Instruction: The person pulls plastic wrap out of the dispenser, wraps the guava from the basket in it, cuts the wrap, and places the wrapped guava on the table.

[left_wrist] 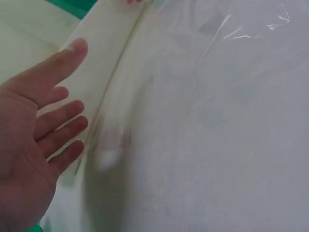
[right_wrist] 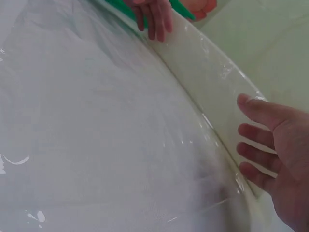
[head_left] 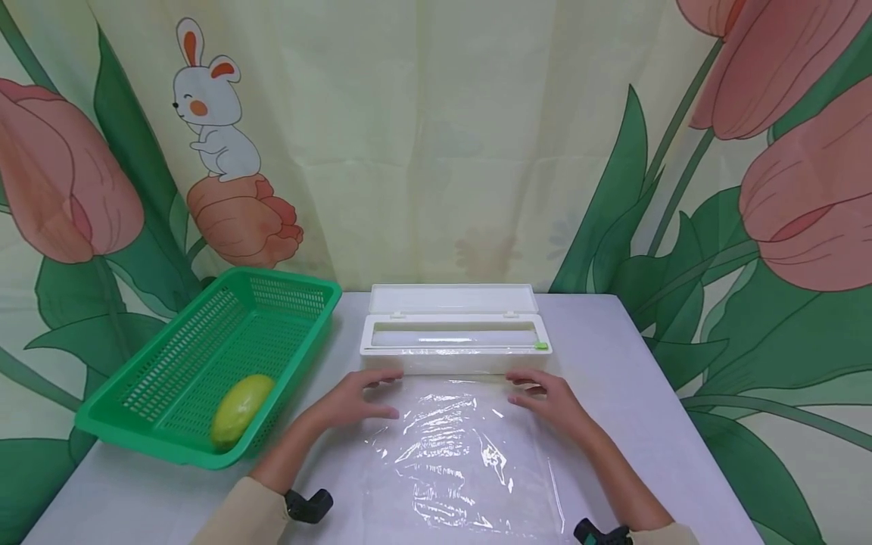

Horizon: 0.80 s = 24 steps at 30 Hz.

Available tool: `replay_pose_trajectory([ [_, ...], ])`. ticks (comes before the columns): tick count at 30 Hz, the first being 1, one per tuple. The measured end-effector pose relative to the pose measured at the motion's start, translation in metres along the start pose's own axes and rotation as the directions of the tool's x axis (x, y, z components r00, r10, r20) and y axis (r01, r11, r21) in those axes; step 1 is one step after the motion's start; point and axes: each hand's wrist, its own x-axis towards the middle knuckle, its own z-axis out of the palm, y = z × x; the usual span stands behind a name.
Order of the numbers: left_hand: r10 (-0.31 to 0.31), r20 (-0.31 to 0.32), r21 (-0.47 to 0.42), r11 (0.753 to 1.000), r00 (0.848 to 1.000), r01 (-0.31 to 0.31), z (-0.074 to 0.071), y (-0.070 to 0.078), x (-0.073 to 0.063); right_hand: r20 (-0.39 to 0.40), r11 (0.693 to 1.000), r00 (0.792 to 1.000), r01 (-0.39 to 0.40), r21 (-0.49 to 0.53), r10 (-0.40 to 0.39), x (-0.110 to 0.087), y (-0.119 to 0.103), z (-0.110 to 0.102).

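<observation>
A sheet of clear plastic wrap (head_left: 450, 454) lies spread on the table, running toward me from the front of a white cling wrap dispenser (head_left: 456, 363). The dispenser's lid (head_left: 453, 299) is tipped back, and a pale roll shows in its slot. My left hand (head_left: 357, 397) hovers at the wrap's left edge near the dispenser's front, fingers loosely spread and holding nothing. Across from it, my right hand (head_left: 548, 401) is at the right edge, also with relaxed fingers and nothing in them. In the wrist views, the left palm (left_wrist: 24, 154) and right palm (right_wrist: 294, 159) face the dispenser's front wall.
On the left stands a green perforated basket (head_left: 170, 344) with a yellow-green oblong fruit (head_left: 241, 411) inside, close to the left forearm. A small green slider (head_left: 541, 346) sits at the dispenser's right end. Behind the white table (head_left: 654, 454) hangs a printed curtain (head_left: 436, 151).
</observation>
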Motion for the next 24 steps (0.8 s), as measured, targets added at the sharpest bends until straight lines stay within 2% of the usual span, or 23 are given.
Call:
replay_pose_trajectory([
  [4, -0.007, -0.004, -0.031, 0.999, 1.0, 0.007, 0.002, -0.006, 0.003, -0.008, 1.0, 1.0, -0.015, -0.014, 0.014, 0.004, 0.007, -0.002],
  [10, -0.026, -0.037, 0.019, 0.999, 0.999, 0.026, 0.001, -0.012, 0.003, -0.053, 0.991, 0.997, -0.069, -0.118, 0.063, 0.005, 0.017, -0.007],
  [16, -0.038, -0.071, 0.008, 0.999, 0.997, 0.039, -0.004, -0.017, 0.002, -0.063, 0.982, 0.992, -0.122, -0.146, 0.114, 0.005, 0.021, -0.012],
  [24, -0.025, -0.101, -0.008, 1.0, 0.995, 0.024, -0.008, -0.021, 0.001, -0.073, 0.969, 0.982, -0.184, -0.168, 0.173, 0.001, 0.025, -0.019],
])
